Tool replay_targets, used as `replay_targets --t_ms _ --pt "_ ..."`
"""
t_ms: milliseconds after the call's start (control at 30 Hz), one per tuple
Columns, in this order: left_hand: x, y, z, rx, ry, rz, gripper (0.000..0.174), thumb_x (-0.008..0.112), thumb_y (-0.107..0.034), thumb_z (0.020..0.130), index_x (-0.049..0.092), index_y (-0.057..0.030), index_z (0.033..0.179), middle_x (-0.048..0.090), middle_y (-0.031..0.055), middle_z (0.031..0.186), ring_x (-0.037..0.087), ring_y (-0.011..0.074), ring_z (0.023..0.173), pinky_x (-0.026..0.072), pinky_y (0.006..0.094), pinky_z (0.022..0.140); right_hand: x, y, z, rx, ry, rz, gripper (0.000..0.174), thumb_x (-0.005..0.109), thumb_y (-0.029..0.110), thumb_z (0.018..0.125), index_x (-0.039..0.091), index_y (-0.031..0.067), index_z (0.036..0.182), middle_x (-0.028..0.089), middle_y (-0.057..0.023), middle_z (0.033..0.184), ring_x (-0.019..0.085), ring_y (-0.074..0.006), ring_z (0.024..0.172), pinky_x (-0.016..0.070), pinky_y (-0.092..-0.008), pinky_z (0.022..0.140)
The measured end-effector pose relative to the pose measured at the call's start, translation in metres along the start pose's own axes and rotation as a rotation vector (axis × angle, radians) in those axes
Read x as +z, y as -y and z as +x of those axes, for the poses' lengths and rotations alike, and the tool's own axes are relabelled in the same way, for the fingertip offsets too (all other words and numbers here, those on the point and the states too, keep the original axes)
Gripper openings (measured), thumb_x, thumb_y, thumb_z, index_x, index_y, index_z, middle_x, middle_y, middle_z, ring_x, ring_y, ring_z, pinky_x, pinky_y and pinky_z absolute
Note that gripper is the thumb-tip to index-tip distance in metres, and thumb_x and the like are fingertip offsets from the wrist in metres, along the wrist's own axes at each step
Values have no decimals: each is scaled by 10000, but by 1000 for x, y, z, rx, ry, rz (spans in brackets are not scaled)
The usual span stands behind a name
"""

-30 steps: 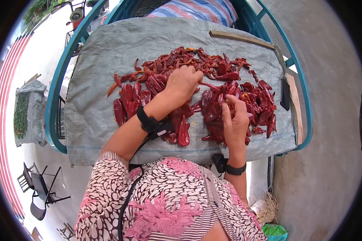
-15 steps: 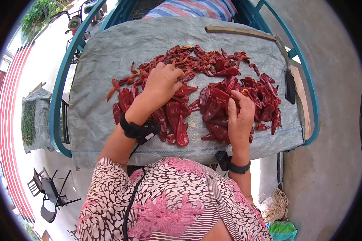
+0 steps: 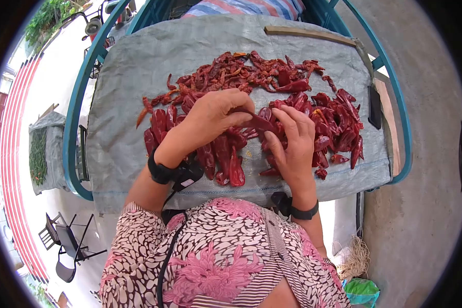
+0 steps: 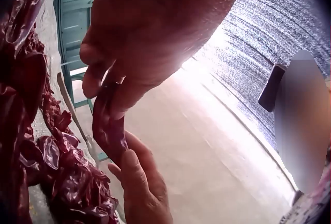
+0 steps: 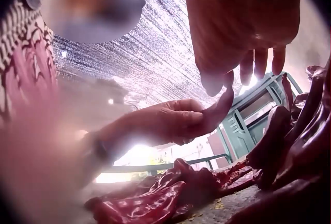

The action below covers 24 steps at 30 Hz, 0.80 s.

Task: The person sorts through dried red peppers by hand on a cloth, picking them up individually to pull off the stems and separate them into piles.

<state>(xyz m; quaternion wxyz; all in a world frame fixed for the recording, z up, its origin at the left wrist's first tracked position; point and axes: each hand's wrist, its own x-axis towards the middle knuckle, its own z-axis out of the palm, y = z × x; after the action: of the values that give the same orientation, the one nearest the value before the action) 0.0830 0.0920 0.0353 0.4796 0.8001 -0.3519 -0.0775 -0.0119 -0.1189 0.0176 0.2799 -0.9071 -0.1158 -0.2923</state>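
Observation:
Between both hands stretches a dark red chili pepper (image 3: 260, 123), raised above the sheet. My left hand (image 3: 213, 115) grips one end with thumb and fingers. At the other end, the thumb and fingertips of my right hand (image 3: 299, 141) pinch it. The left wrist view shows the pepper (image 4: 107, 123) bent slightly, running from the left hand (image 4: 155, 43) down to the right hand (image 4: 145, 193). Large glossy peppers (image 3: 222, 154) lie under the left forearm. Another heap of red peppers (image 3: 339, 123) is beside the right hand, and shrivelled dried peppers (image 3: 210, 77) spread behind.
A grey woven sheet (image 3: 123, 66) covers the surface, framed by teal rails (image 3: 72, 128). A wooden strip (image 3: 310, 35) lies along the back, with a dark phone (image 3: 374, 107) at the right edge. Striped cloth (image 3: 251, 7) sits behind.
My left hand first moved left over the peppers, then came back right holding one. My right hand shifted slightly left from its heap and took the pepper's other end.

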Motion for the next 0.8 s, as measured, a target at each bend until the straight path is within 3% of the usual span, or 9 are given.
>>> replay_targets --t_ms 33,133,233,333,467,500,600,700,800 --pt "1 0 -1 73 9 -77 205 698 -49 920 679 -29 1123 693 57 970 661 158 833 527 280 740 4 -6 -4 -21 29 31 359 745 118 893 672 90 1243 663 -111 1195 588 -320 1097 454 -435 951" --pt "2 -7 -3 -155 -33 -302 174 648 -40 972 684 -25 1142 692 24 994 644 118 858 525 269 769 6 -7 -13 116 111 148 334 721 118 919 669 81 1247 684 -114 1141 600 -319 1052 450 -440 942" --pt "-9 1 -7 -259 -253 -491 188 617 -30 993 678 -24 1171 692 17 1024 632 92 902 522 258 814 2 -13 -13 123 32 30 295 682 127 955 668 65 1244 696 -112 1097 605 -319 1015 438 -442 951" --pt "-19 13 -13 -181 -241 -127 212 593 -23 1002 665 -21 1201 698 22 1040 626 91 917 518 261 826 -1 -19 -14 258 -30 -40 286 661 148 974 664 64 1248 693 -112 1107 604 -316 1017 427 -436 961" --pt "-23 7 -26 42 33 396 380 718 -44 839 675 -69 1216 651 67 1087 601 252 1013 492 356 916 2 -21 -15 214 -117 -132 299 671 160 967 659 93 1257 693 -93 1112 607 -309 1036 410 -416 982" --pt "-22 6 -29 -49 85 388 413 758 -66 754 705 -96 1162 622 87 1106 566 305 1093 469 384 954 2 -20 -16 204 -130 -136 290 678 155 960 664 94 1243 694 -87 1113 608 -305 1041 410 -415 981" --pt "-18 18 -31 -78 147 553 342 749 -55 754 716 -77 1094 637 93 1056 603 300 1049 491 379 903 1 -14 -16 155 -157 -103 265 699 137 937 680 94 1199 696 -75 1113 612 -294 1051 413 -412 976" --pt "-14 12 -29 -151 38 463 294 745 -44 772 713 -59 1063 660 110 1001 636 313 974 509 366 857 0 -6 -15 95 -142 52 254 736 109 894 697 90 1144 695 -83 1108 620 -284 1039 428 -417 958" --pt "-17 -2 -25 -57 34 251 240 727 -2 817 699 -29 1054 680 96 949 676 243 894 528 329 796 -2 5 -11 -3 20 146 278 758 107 870 695 80 1140 695 -86 1091 628 -281 990 439 -431 960"
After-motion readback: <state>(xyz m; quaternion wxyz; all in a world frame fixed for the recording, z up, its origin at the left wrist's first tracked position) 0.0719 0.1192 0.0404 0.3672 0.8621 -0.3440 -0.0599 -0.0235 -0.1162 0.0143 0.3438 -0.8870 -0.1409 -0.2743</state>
